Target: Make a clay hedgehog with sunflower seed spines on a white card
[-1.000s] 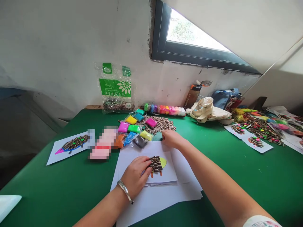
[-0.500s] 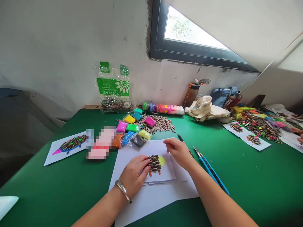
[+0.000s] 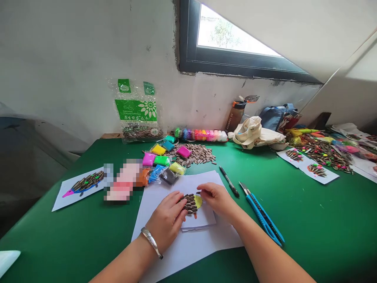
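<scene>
My left hand (image 3: 167,214), with a silver bangle at the wrist, lies with its fingers stretched over the left side of a small white card (image 3: 203,221). Rows of dark sunflower seeds (image 3: 190,203) are set on the card over a yellow-green clay shape (image 3: 198,201), with a small orange piece (image 3: 195,215) below. My right hand (image 3: 216,198) is pinched at the card's right side, a dark sunflower seed (image 3: 198,193) at its fingertips. Under the card are larger white sheets (image 3: 206,243). My left fingers hide part of the seeds.
Bagged clay (image 3: 161,160) and a seed pile (image 3: 196,154) lie behind the sheets. A pen (image 3: 229,181) and blue scissors-like cutter (image 3: 263,217) are on the right. A finished-looking hedgehog card (image 3: 84,184) lies left. Farther back are a seed bag (image 3: 138,114), bottle (image 3: 235,115) and cloth bag (image 3: 250,133).
My right hand has come down and left from above the sheets to the yellow-green shape, a seed at its fingertips. My left hand stays on the card. The view has shifted slightly.
</scene>
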`<state>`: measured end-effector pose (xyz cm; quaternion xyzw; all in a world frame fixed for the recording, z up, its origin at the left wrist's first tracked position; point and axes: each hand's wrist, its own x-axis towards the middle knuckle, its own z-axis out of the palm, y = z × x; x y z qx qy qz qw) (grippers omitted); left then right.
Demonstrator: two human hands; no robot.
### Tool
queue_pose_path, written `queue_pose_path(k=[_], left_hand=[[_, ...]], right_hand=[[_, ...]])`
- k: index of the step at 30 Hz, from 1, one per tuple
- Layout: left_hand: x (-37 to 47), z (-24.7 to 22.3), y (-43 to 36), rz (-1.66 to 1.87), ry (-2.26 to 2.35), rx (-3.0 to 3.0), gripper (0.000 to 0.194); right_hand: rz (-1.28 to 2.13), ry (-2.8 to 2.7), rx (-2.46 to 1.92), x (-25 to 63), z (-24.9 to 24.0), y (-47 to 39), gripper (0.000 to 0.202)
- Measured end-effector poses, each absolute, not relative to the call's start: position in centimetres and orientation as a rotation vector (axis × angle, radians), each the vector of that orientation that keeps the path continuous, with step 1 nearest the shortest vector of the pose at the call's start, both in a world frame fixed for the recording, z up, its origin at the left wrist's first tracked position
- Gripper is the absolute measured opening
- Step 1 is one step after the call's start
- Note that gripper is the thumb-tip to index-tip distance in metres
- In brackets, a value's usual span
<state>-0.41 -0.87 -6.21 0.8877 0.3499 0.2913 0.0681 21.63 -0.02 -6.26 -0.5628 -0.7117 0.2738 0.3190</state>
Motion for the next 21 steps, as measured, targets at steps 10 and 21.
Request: queue_pose_path(k=[10,21], left_hand=[[1.0,-6.7,-0.6,0.583,1.093,2.728,0.044],[1.7,-7.5,-0.6,0.549,1.090,2.734,0.045]], right_hand=[[0.712,-1.922,-1.468,21.5,-6.0,-0.2,0.019],[0.637,-1.989,-1.515,21.3,-5.9,-0.2,0.018]])
